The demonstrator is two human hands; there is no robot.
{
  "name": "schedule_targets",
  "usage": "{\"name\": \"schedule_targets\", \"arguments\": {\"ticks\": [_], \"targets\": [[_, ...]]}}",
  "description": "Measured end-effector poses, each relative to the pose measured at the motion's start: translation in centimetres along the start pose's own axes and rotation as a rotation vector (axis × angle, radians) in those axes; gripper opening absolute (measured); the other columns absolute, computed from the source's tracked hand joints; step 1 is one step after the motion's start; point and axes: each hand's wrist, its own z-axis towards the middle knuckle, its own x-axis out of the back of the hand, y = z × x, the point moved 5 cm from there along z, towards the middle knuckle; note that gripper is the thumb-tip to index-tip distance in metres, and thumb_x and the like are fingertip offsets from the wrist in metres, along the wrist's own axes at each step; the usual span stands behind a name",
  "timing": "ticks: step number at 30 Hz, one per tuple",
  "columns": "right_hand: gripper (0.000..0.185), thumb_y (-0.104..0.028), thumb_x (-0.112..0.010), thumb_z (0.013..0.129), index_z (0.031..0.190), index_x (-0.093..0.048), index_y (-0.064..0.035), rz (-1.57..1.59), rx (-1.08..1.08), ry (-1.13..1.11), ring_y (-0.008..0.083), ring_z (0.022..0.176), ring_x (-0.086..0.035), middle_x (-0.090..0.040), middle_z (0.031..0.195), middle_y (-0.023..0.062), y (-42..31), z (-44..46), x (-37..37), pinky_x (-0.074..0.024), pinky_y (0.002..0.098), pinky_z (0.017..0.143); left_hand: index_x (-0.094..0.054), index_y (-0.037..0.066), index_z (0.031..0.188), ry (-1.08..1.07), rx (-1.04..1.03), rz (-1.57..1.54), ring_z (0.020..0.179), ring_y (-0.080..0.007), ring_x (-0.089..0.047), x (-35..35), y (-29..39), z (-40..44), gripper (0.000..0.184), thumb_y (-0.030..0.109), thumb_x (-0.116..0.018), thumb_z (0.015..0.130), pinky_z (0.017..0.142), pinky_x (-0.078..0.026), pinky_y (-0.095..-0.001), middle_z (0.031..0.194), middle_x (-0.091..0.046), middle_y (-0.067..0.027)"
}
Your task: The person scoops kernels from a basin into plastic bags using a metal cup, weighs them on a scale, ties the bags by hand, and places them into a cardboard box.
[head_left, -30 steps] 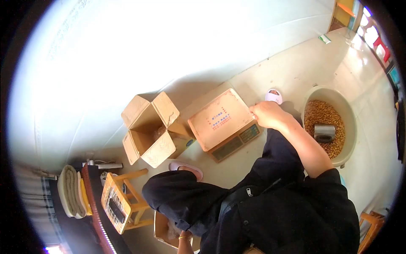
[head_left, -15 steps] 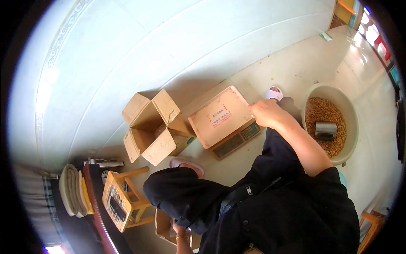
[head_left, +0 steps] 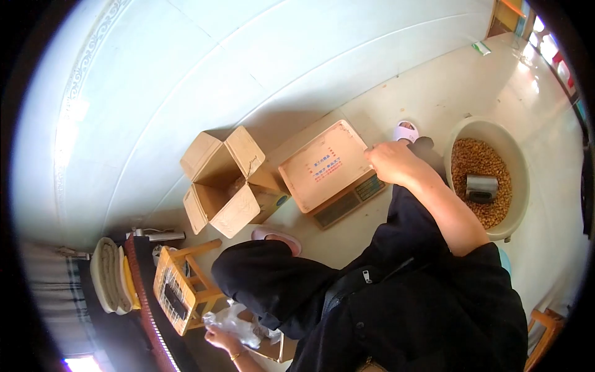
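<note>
Low-left of the scale [head_left: 323, 167], the left hand [head_left: 223, 339] pinched a plastic bag [head_left: 239, 327], seemingly unfilled, well apart from the right hand [head_left: 392, 162]; left of the scale an open carton [head_left: 235, 212] stood unsealed, the right hand curled at the scale's right edge, hold unclear, and farther right brown nut-like pieces [head_left: 480, 160] lay loose.

We list: plastic bag [head_left: 232, 325], clear, thin, crinkled, glossy; open carton [head_left: 234, 212], matt brown cardboard; scoop [head_left: 481, 188], shiny grey metal; tub [head_left: 521, 180], smooth pale plastic; stool [head_left: 163, 271], smooth light wood; clothing [head_left: 421, 304], matt black cloth; floor [head_left: 427, 93], smooth, glossy; wall [head_left: 310, 37], smooth, glossy.
</note>
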Motion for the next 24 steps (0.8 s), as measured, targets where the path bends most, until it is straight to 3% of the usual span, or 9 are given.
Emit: {"name": "schedule_targets", "arguments": {"ticks": [6, 9, 13, 16, 18, 19, 20, 22, 24], "targets": [[0.015, -0.004, -0.056, 0.077, 0.090, -0.063, -0.0015, -0.065, 0.013, -0.028, 0.0349, 0.087, -0.064, -0.065, 0.089, 0.0178, 0.2, -0.1, 0.1, -0.0507, 0.0432, 0.073, -0.057, -0.007, 0.109, -0.113, -0.006, -0.420, 0.091, -0.0276, -0.060, 0.8, 11.1, 2.1, 0.049, 0.039, -0.053, 0.091, 0.077, -0.050, -0.0416, 0.106, -0.059, -0.0183], [0.017, -0.008, -0.058, 0.079, 0.095, -0.063, -0.0033, -0.068, 0.031, -0.120, 0.0348, 0.088, -0.063, -0.064, 0.092, 0.0168, -0.1, 0.5, -0.4, -0.0488, 0.0453, 0.074, -0.055, -0.003, 0.116, -0.138, -0.557, -0.248, 0.093, -0.0228, -0.060, 2.1, 20.8, 1.0, 0.054, 0.044, -0.051, 0.091, 0.076, -0.051, -0.0351, 0.109, -0.060, -0.0161], [0.025, -0.012, -0.058, 0.080, 0.103, -0.064, -0.0038, 0.117, 0.213, -0.175, 0.0343, 0.094, -0.062, -0.064, 0.096, 0.0191, -5.2, 0.8, 1.7, -0.0479, 0.0435, 0.080, -0.053, -0.003, 0.120, -0.411, -0.604, -0.720, 0.093, -0.0209, -0.060, -1.6, 30.3, -3.9, 0.055, 0.044, -0.050, 0.092, 0.076, -0.052, -0.0323, 0.108, -0.060, -0.0144], [0.045, -0.014, -0.060, 0.083, 0.127, -0.050, -0.0058, 0.381, 0.446, -0.017, 0.0352, 0.107, -0.055, -0.057, 0.119, 0.0172, -10.7, 2.1, 2.9, -0.0429, 0.0429, 0.091, -0.051, -0.002, 0.122, -0.750, -0.468, -0.922, 0.092, -0.0194, -0.060, -8.6, 34.4, -9.5, 0.055, 0.045, -0.049, 0.092, 0.076, -0.052, -0.0302, 0.106, -0.061, -0.0131], [0.083, -0.021, -0.070, 0.077, 0.144, -0.023, -0.0066, 0.548, 0.600, -0.003, 0.0295, 0.119, -0.047, -0.045, 0.131, 0.0223, -13.8, 3.6, 2.3, -0.0376, 0.0392, 0.100, -0.049, 0.001, 0.122, -0.962, -0.223, -0.926, 0.090, -0.0175, -0.060, -14.2, 36.4, -14.9, 0.049, 0.041, -0.050, 0.093, 0.077, -0.051, -0.0303, 0.105, -0.059, -0.0097], [0.090, -0.023, -0.072, 0.076, 0.146, -0.018, -0.0069, 0.837, 0.472, -0.316, 0.0259, 0.121, -0.045, -0.041, 0.136, 0.0210, -15.1, 3.5, 2.7, -0.0352, 0.0356, 0.103, -0.048, 0.003, 0.122, -1.051, -0.093, -0.916, 0.089, -0.0165, -0.059, -16.9, 37.4, -17.6, 0.046, 0.039, -0.050, 0.093, 0.078, -0.051, -0.0303, 0.104, -0.058, -0.0081], [0.090, -0.021, -0.072, 0.078, 0.146, -0.016, -0.0074, 1.074, 0.467, -0.305, 0.0219, 0.116, -0.047, -0.045, 0.131, 0.0179, -15.5, 3.9, 1.7, -0.0381, 0.0328, 0.098, -0.049, 0.004, 0.121, -1.136, 0.044, -1.034, 0.089, -0.0164, -0.059, -18.6, 37.4, -20.6, 0.041, 0.034, -0.051, 0.094, 0.077, -0.051, -0.0308, 0.104, -0.058, -0.0083], [0.073, -0.018, -0.071, 0.078, 0.140, -0.034, -0.0049, 1.340, 0.651, -0.006, 0.0198, 0.104, -0.054, -0.057, 0.116, 0.0125, -15.9, 4.9, 0.9, -0.0416, 0.0304, 0.091, -0.050, 0.003, 0.119, -1.184, -0.345, -0.975, 0.090, -0.0155, -0.058, -23.6, 34.9, -23.4, 0.031, 0.021, -0.053, 0.093, 0.078, -0.049, -0.0312, 0.101, -0.059, -0.0074], [0.059, -0.016, -0.070, 0.079, 0.131, -0.044, -0.0036, 1.348, 0.462, -0.036, 0.0187, 0.097, -0.056, -0.060, 0.106, 0.0094, -13.6, 5.9, -1.3, -0.0437, 0.0301, 0.086, -0.049, 0.001, 0.119, -1.097, -0.703, -0.659, 0.094, -0.0146, -0.056, -29.9, 29.1, -22.6, 0.031, 0.010, -0.055, 0.089, 0.078, -0.048, -0.0303, 0.100, -0.059, -0.0053]]}}
